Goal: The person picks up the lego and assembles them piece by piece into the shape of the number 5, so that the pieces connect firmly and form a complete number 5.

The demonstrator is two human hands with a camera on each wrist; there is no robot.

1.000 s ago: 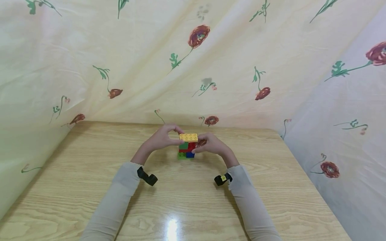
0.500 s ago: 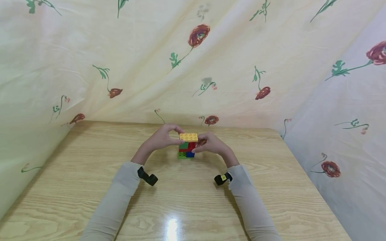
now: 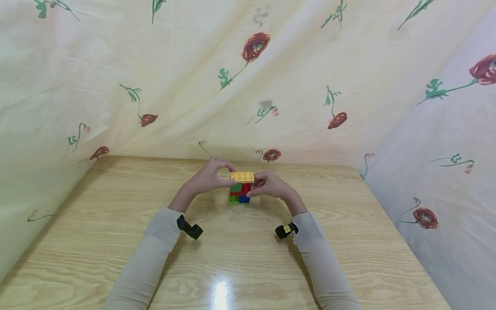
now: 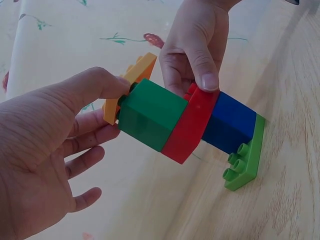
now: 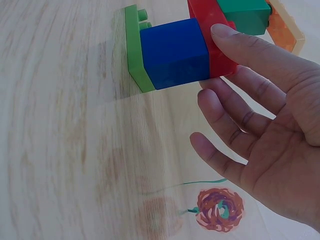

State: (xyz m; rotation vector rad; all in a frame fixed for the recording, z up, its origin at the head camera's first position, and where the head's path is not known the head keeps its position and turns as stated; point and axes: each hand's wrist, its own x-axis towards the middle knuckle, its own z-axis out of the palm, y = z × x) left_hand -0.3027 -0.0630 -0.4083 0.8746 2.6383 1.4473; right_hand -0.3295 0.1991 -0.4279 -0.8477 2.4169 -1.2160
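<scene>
A small tower of toy building bricks stands on the table. At its base lies a light green plate, with a blue brick on one end. Above that come a flat red brick and a green brick. A flat yellow brick tops the tower; a little of the green brick's studs shows under it. My left hand pinches the yellow brick at its left end, thumb in front. From the other side, my right hand grips the red brick, its thumb on the near face.
The wooden table stretches toward me and to both sides. A flowered cloth hangs behind the table and along its sides. Black straps with small cameras sit on both wrists.
</scene>
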